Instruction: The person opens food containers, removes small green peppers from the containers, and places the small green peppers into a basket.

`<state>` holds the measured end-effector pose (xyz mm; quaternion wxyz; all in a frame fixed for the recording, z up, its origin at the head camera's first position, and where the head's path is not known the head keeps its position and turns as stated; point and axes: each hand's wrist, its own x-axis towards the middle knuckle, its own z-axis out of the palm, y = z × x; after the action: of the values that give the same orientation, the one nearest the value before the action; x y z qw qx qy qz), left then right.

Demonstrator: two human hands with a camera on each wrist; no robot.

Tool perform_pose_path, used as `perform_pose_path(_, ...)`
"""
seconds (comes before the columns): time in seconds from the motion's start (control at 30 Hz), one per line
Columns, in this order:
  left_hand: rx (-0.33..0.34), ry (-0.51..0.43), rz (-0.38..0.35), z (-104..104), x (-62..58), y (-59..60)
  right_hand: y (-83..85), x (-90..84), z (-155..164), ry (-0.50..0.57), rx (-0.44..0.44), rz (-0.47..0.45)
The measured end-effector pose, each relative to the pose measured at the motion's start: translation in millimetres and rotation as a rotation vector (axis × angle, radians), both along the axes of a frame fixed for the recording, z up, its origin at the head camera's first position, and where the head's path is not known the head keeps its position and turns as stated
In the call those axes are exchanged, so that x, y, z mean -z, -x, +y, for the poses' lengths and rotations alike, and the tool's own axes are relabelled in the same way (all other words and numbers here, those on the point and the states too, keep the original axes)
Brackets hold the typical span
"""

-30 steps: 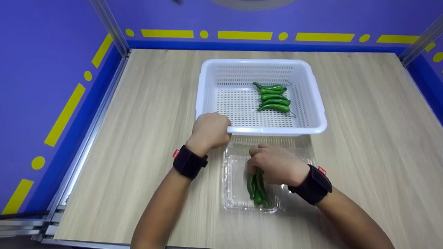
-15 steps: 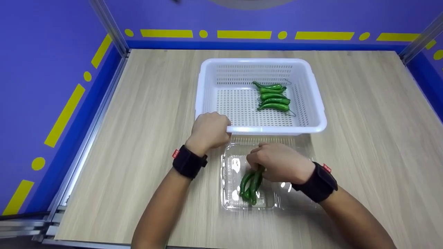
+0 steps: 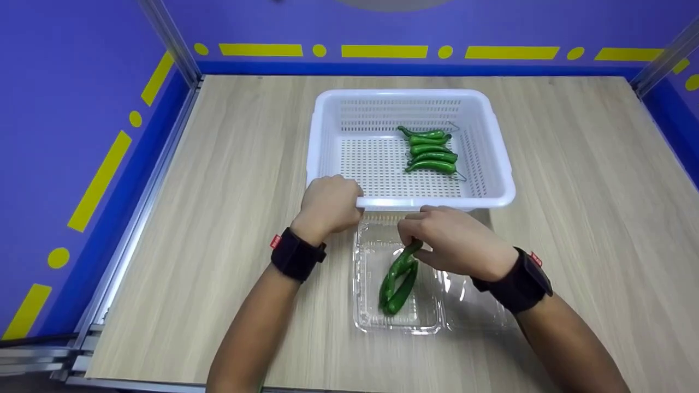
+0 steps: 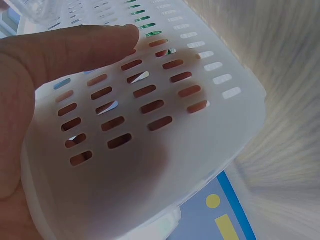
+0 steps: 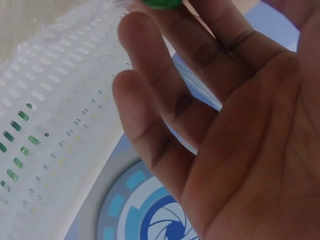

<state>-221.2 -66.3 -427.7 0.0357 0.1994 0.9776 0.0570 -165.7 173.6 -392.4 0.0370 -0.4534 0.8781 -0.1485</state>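
Observation:
In the head view, my left hand (image 3: 332, 204) grips the front-left corner of a white plastic basket (image 3: 404, 94). The left wrist view has its thumb (image 4: 95, 50) against the slotted outer wall. My right hand (image 3: 456, 237) pinches the upper end of a green chili pepper (image 3: 392, 281) between thumb and fingers. A second green chili pepper (image 3: 405, 292) lies alongside; whether it is also held is hidden. Both are over the left half of an opened clear plastic clamshell container (image 3: 367, 262). In the right wrist view only a green tip (image 5: 162, 2) shows at the fingertips.
Several more green chili peppers (image 3: 431, 155) lie in a row inside the basket, on its right side. The container's other half (image 3: 475, 311) is partly under my right hand and wrist. Blue walls (image 3: 382, 68) border the wooden table (image 3: 246, 164).
My right hand has shifted up and to the right. The green chili peppers below it have drawn from a spread bunch into a narrow loop. My left hand stays on the basket.

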Motion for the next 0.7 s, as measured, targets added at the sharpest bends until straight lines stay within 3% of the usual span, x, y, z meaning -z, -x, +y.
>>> perform_pose_path(0.7,-0.001,-0.002,-0.018,0.6,-1.6,0.7,2.2,-9.9,4.5,0.081,0.004,0.098)
